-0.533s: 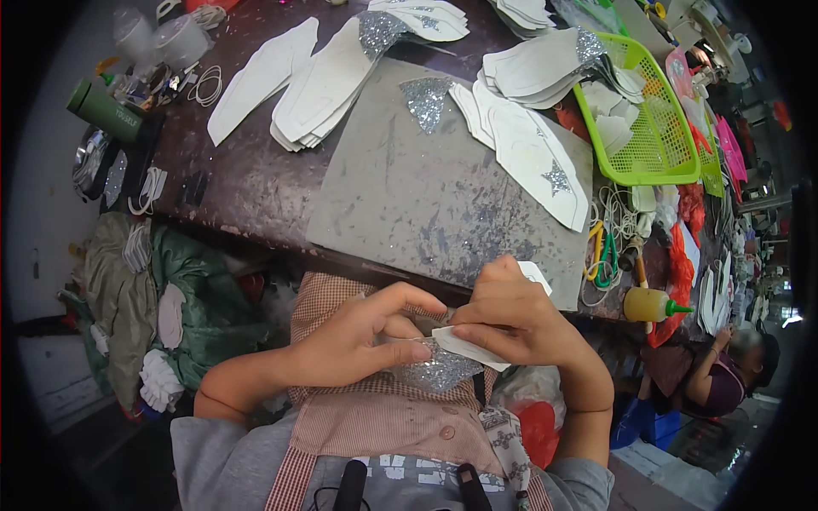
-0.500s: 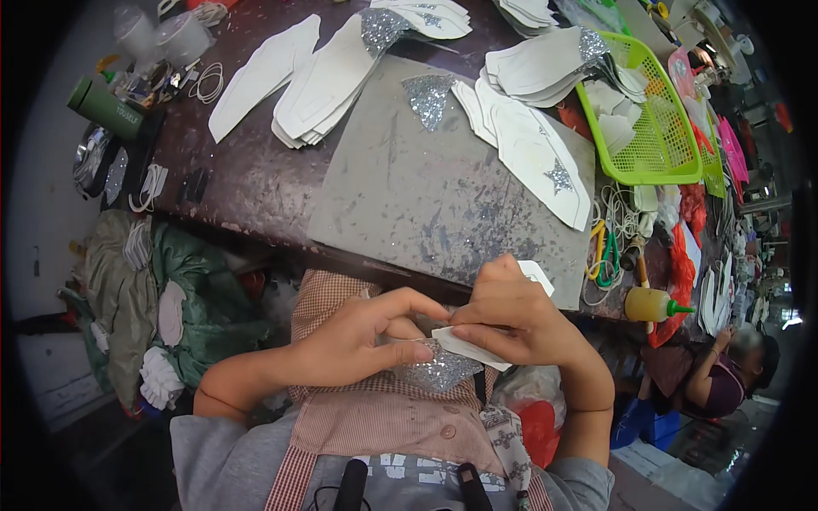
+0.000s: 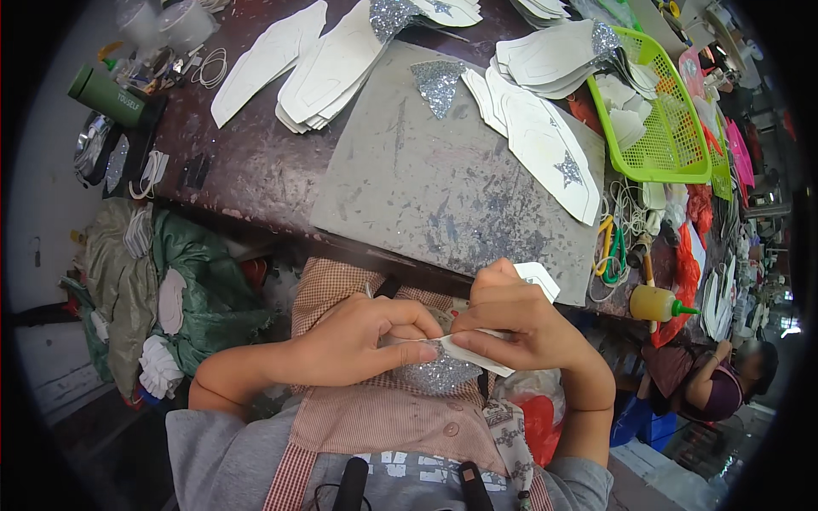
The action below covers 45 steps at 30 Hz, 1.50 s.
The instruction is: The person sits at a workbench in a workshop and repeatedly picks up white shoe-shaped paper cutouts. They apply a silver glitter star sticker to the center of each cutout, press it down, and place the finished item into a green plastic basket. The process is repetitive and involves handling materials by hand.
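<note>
Both hands meet in front of my chest, below the table's near edge. My left hand (image 3: 358, 341) pinches a silver glitter piece (image 3: 439, 375) that hangs under the fingers. My right hand (image 3: 515, 319) grips a white cut-out piece (image 3: 490, 362), and another white corner (image 3: 541, 277) shows above its knuckles. The glitter piece lies against the white piece where thumbs and fingertips touch. A checked apron covers my lap beneath them.
A grey work board (image 3: 443, 187) lies on the dark table (image 3: 247, 162). Stacks of white cut-outs (image 3: 545, 145), a glitter triangle (image 3: 437, 83), a green basket (image 3: 660, 111), a glue bottle (image 3: 656, 302) and scissors (image 3: 613, 247) surround it. Another person (image 3: 716, 383) sits at lower right.
</note>
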Each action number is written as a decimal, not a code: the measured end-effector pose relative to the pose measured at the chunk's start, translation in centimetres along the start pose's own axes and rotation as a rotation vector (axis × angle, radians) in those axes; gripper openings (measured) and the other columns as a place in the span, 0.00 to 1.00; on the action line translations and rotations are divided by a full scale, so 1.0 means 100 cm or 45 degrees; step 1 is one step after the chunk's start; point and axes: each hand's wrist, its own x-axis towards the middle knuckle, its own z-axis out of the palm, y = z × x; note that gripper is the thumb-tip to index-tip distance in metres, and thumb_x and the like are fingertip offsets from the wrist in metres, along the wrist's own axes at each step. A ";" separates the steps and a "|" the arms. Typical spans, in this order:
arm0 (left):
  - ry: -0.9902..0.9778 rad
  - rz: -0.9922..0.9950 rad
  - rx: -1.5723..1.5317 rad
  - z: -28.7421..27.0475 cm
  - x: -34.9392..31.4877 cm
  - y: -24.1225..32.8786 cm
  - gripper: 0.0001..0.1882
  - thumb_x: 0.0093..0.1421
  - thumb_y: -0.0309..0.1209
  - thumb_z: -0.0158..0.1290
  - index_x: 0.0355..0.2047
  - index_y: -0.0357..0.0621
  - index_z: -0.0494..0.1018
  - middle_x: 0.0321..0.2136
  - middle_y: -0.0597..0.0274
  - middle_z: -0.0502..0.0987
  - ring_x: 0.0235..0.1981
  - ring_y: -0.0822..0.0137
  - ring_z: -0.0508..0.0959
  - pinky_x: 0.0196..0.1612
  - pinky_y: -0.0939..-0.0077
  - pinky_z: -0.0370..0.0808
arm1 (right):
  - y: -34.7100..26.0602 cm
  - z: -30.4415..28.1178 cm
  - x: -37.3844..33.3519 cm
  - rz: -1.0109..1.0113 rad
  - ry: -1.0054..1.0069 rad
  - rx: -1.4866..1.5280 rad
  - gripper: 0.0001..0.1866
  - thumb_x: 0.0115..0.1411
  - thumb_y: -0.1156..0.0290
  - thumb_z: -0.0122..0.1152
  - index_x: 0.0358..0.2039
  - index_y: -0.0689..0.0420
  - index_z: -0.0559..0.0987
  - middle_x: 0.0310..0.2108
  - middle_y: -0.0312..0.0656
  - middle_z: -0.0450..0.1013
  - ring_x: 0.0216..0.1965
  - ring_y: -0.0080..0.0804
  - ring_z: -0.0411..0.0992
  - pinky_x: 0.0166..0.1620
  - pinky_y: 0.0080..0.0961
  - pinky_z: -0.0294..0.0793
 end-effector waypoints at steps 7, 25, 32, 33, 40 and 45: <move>0.004 -0.037 -0.047 -0.001 0.000 0.001 0.12 0.60 0.30 0.58 0.39 0.34 0.75 0.31 0.61 0.81 0.34 0.78 0.79 0.37 0.83 0.73 | 0.001 0.000 0.000 0.005 0.011 -0.003 0.04 0.50 0.74 0.68 0.25 0.57 0.79 0.21 0.34 0.69 0.26 0.31 0.64 0.37 0.29 0.58; 0.658 0.217 -0.883 0.037 0.017 -0.060 0.13 0.61 0.23 0.55 0.46 0.32 0.72 0.37 0.62 0.78 0.38 0.78 0.75 0.40 0.85 0.73 | 0.018 0.090 -0.055 0.665 1.006 0.788 0.14 0.60 0.72 0.59 0.43 0.66 0.74 0.43 0.45 0.75 0.43 0.28 0.73 0.46 0.25 0.72; 0.484 0.124 -0.819 0.032 0.006 -0.045 0.24 0.58 0.21 0.57 0.54 0.31 0.64 0.41 0.53 0.79 0.40 0.74 0.77 0.43 0.82 0.75 | -0.003 0.095 -0.040 0.691 0.887 1.075 0.15 0.56 0.78 0.65 0.43 0.66 0.74 0.41 0.40 0.75 0.40 0.23 0.72 0.43 0.21 0.71; 0.447 0.052 -0.797 0.030 0.005 -0.041 0.26 0.58 0.21 0.57 0.55 0.31 0.63 0.41 0.52 0.79 0.40 0.74 0.77 0.43 0.81 0.76 | -0.004 0.094 -0.041 0.680 0.877 1.041 0.14 0.56 0.78 0.65 0.42 0.66 0.74 0.40 0.40 0.75 0.40 0.23 0.72 0.42 0.21 0.71; 0.392 -0.140 -0.582 0.030 0.000 -0.039 0.28 0.58 0.21 0.57 0.57 0.29 0.61 0.40 0.51 0.80 0.40 0.73 0.78 0.43 0.83 0.75 | 0.002 0.092 -0.051 0.611 0.848 0.710 0.11 0.53 0.79 0.65 0.37 0.67 0.77 0.35 0.40 0.74 0.36 0.24 0.72 0.40 0.19 0.70; 0.402 -0.016 -0.527 0.036 0.000 -0.037 0.25 0.58 0.21 0.56 0.54 0.30 0.63 0.41 0.52 0.80 0.44 0.72 0.77 0.47 0.82 0.72 | 0.009 0.091 -0.051 0.526 0.836 0.682 0.11 0.53 0.80 0.65 0.38 0.68 0.78 0.35 0.41 0.75 0.36 0.24 0.72 0.38 0.19 0.70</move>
